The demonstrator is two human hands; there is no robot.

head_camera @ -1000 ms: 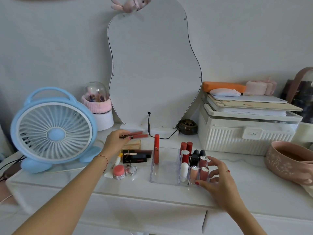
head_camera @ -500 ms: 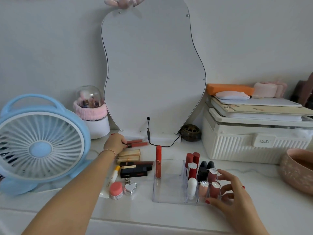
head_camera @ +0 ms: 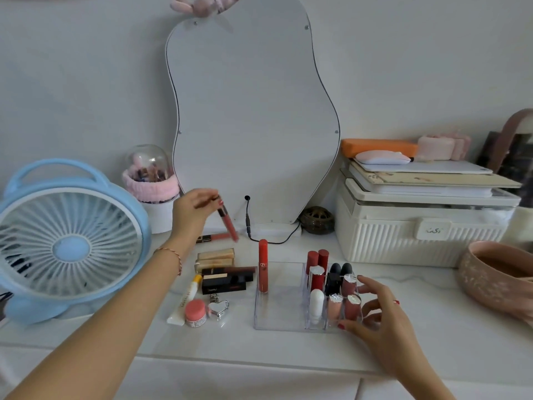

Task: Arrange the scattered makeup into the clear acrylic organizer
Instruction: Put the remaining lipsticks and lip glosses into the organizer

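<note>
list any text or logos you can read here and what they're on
"YSL" monogram, gold: on the black box left of the organizer.
Round gold emblem, letters too small to read: on the tall red tube.
Grey script, blurred, unreadable: on the tab of the white case.
Lengthwise print, too blurred to read: on the white tube.
Label on the pink jar: too small to read.

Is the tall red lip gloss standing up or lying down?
Standing up. The tall red lip gloss is upright in the clear organizer's open left section, cap on top, with no hand touching it.
</note>
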